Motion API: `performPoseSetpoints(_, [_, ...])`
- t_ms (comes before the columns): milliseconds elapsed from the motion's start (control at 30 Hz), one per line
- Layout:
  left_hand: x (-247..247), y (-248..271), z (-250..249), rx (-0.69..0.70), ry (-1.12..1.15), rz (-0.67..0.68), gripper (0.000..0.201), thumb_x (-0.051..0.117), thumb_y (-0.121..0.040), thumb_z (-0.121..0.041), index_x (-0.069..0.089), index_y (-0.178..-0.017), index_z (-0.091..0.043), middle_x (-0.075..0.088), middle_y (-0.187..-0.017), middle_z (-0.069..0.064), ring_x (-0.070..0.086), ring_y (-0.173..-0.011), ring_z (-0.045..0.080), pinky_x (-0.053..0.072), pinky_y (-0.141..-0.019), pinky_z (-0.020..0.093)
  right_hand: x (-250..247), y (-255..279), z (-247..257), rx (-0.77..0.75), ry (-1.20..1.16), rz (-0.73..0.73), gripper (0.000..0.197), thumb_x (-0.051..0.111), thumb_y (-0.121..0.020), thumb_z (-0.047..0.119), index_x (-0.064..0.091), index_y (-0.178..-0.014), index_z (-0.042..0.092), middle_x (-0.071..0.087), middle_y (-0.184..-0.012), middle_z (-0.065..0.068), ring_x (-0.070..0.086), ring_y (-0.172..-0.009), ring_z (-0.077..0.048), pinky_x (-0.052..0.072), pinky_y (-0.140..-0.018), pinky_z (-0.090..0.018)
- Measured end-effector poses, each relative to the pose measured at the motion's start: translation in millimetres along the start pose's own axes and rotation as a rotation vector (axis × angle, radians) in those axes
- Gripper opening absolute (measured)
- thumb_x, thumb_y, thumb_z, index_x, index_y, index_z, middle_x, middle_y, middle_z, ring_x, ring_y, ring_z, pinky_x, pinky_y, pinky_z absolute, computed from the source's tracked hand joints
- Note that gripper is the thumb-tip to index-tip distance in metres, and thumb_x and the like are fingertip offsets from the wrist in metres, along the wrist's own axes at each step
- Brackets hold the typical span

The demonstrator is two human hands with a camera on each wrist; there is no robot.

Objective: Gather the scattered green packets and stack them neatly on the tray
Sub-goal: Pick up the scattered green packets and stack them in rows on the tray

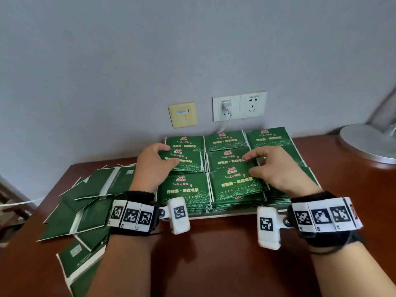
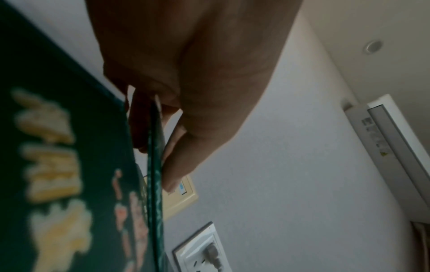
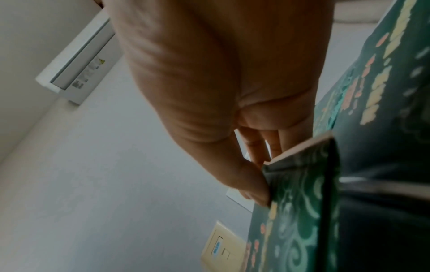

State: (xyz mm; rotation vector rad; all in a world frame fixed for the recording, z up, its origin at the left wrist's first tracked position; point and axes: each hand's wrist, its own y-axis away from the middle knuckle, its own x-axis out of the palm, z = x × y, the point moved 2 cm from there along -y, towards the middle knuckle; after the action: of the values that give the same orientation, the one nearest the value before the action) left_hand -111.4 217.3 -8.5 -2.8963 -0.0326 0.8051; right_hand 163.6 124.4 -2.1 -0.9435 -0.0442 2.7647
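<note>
Stacks of green packets fill the white tray [image 1: 225, 214] in three rows. My left hand [image 1: 171, 155] pinches a green packet [image 1: 186, 162] on the middle-left stack; in the left wrist view that packet's edge [image 2: 154, 156] sits between thumb and fingers of the left hand [image 2: 160, 139]. My right hand [image 1: 249, 165] grips the right edge of a tilted green packet [image 1: 233, 183] on the front-middle stack. In the right wrist view the thumb of my right hand [image 3: 263, 176] presses the packet's corner [image 3: 302, 171]. Several scattered packets [image 1: 85, 206] lie face down to the left of the tray.
The brown wooden table [image 1: 214, 258] meets a grey wall holding a yellow plate [image 1: 182, 114] and white sockets [image 1: 240, 106], one with a plug and cable. A round metal lamp base [image 1: 368, 144] stands at the back right. A white cable runs off the left edge.
</note>
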Motion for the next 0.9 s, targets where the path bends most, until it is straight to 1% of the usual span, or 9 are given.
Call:
performPoseSetpoints(67, [0.3,-3.0,1.3,-0.018,-0.040,0.049,0.047,0.081,-0.079,-0.017,0.061,-0.122,-0.021,0.063,-0.112,-0.004,0.067,-0.089,0.015,0.058,-0.082,0.036,3.3,1.2,2.3,-0.022,0.074,0.002,0.035,0.072,-0.075,-0.002,0.072,-0.103,0.019,0.053,-0.072,0.021,0.046,-0.063,0.007,0.034,-0.059,-0.006])
performPoseSetpoints(133, [0.9,-6.1,4.1,-0.018,-0.112,0.090,0.051,0.082,-0.078,-0.023,0.059,-0.124,-0.023,0.063,-0.119,-0.001,0.067,-0.094,0.019,0.056,-0.088,0.041,4.7,2.1,4.9,-0.041,0.135,-0.004,0.033,0.072,-0.076,-0.001,0.073,-0.103,0.018,0.049,-0.068,0.021,0.044,-0.061,0.006,0.036,-0.053,-0.004])
performPoseSetpoints(200, [0.9,-5.1,4.7,-0.014,-0.176,0.125,0.051,0.083,-0.075,-0.031,0.059,-0.120,-0.028,0.061,-0.122,-0.001,0.066,-0.097,0.020,0.055,-0.090,0.042,5.1,2.3,6.1,-0.052,0.192,-0.010,0.032,0.073,-0.075,0.002,0.073,-0.103,0.019,0.050,-0.071,0.020,0.045,-0.064,0.005,0.036,-0.055,-0.002])
performPoseSetpoints(300, [-1.4,-2.0,5.6,0.014,-0.231,0.146,0.047,0.081,-0.069,-0.044,0.061,-0.111,-0.038,0.062,-0.118,-0.004,0.064,-0.098,0.020,0.054,-0.091,0.043,6.3,1.5,4.1,-0.051,0.248,0.000,0.032,0.072,-0.076,0.005,0.074,-0.102,0.022,0.059,-0.084,0.015,0.048,-0.071,0.006,0.034,-0.055,-0.003])
performPoseSetpoints(400, [-4.4,1.4,3.7,0.062,-0.299,0.152,0.036,0.078,-0.077,-0.039,0.065,-0.110,-0.036,0.058,-0.125,-0.003,0.056,-0.111,0.020,0.047,-0.098,0.042,7.1,1.3,1.8,-0.059,0.278,-0.016,0.030,0.071,-0.076,0.007,0.073,-0.099,0.025,0.050,-0.082,0.016,0.048,-0.073,-0.001,0.031,-0.058,-0.008])
performPoseSetpoints(500, [-6.2,5.1,1.1,0.097,-0.337,0.201,0.028,0.076,-0.080,-0.039,0.067,-0.107,-0.039,0.054,-0.133,-0.001,0.049,-0.124,0.023,0.041,-0.105,0.042,8.0,2.5,2.5,-0.109,0.294,-0.048,0.025,0.075,-0.075,0.014,0.072,-0.095,0.028,0.046,-0.085,0.011,0.049,-0.086,-0.016,0.035,-0.072,-0.024])
performPoseSetpoints(700, [-3.5,8.5,-0.4,0.066,-0.470,0.258,0.028,0.072,-0.082,-0.045,0.066,-0.109,-0.045,0.045,-0.138,0.000,0.038,-0.133,0.027,0.034,-0.110,0.048,17.4,4.9,7.5,-0.146,0.297,0.047,0.020,0.079,-0.074,0.019,0.076,-0.092,0.028,0.055,-0.096,0.002,0.054,-0.095,-0.018,0.046,-0.086,-0.033])
performPoseSetpoints(833, [-2.9,10.9,-1.9,0.068,-0.491,0.256,0.033,0.070,-0.085,-0.045,0.065,-0.117,-0.043,0.043,-0.140,0.000,0.033,-0.135,0.028,0.031,-0.109,0.045,20.4,3.9,7.5,-0.145,0.316,0.072,0.020,0.078,-0.075,0.016,0.077,-0.092,0.026,0.055,-0.096,0.003,0.056,-0.094,-0.018,0.047,-0.086,-0.030])
performPoseSetpoints(900, [-5.0,13.8,-3.2,0.076,-0.464,0.238,0.033,0.069,-0.085,-0.044,0.065,-0.118,-0.043,0.043,-0.139,-0.001,0.033,-0.134,0.026,0.031,-0.108,0.044,20.7,3.7,6.9,-0.147,0.295,0.055,0.018,0.077,-0.076,0.017,0.077,-0.091,0.027,0.056,-0.096,0.004,0.055,-0.095,-0.018,0.048,-0.087,-0.032])
